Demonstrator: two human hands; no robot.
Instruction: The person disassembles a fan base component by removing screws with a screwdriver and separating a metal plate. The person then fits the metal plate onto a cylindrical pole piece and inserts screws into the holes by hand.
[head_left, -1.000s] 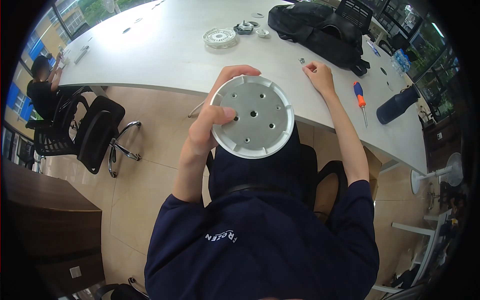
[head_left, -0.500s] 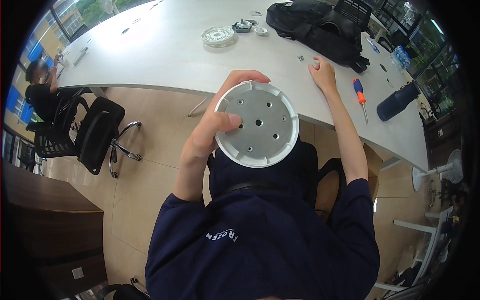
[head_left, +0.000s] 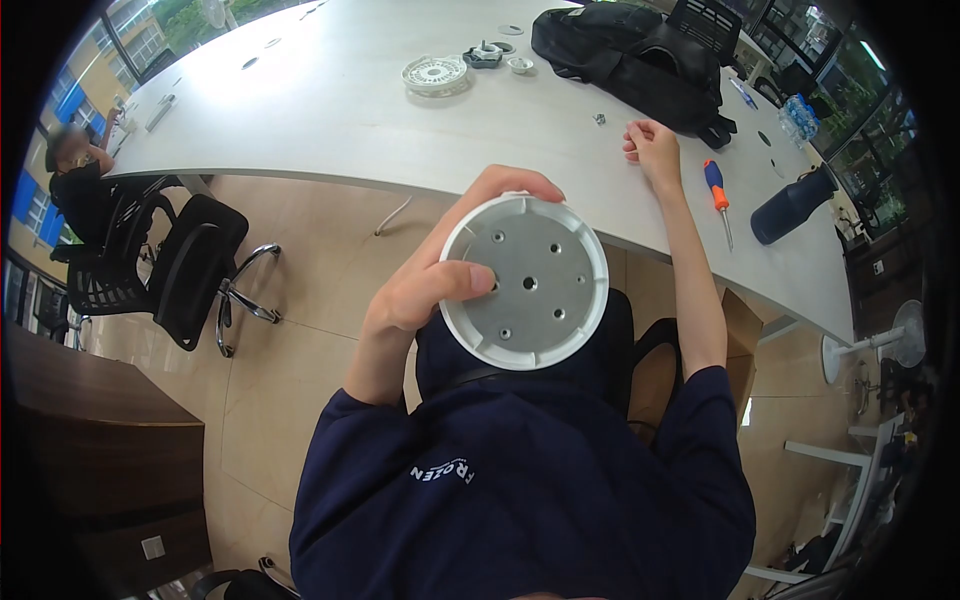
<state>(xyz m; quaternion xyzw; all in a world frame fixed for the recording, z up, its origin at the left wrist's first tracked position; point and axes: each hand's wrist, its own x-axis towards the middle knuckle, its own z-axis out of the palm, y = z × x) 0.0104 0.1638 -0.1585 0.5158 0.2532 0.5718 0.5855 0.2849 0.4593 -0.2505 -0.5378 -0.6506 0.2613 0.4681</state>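
My left hand (head_left: 425, 285) grips a round white housing with a grey metal plate (head_left: 550, 300) set inside its rim. Several small holes dot the plate, and my left thumb presses on it near one of them. My right hand (head_left: 654, 152) is over the table, its fingers curled together; whatever they may hold is too small to make out. Just left of that hand lies a little cluster of small metal screws (head_left: 600, 119). A screwdriver (head_left: 717, 195) with a blue and orange handle lies to the hand's right.
Farther back on the white table (head_left: 300, 120) are a white slotted disc (head_left: 435, 75), a dark grey part (head_left: 484, 55) and a small white ring (head_left: 520, 65). A black backpack (head_left: 630, 55) and dark bottle (head_left: 793, 206) stand rightward. Another person (head_left: 80, 190) sits far left.
My left hand has lowered the housing and shifted it slightly right. My right hand's fingers have curled in, and the hand has moved a little away from the screws.
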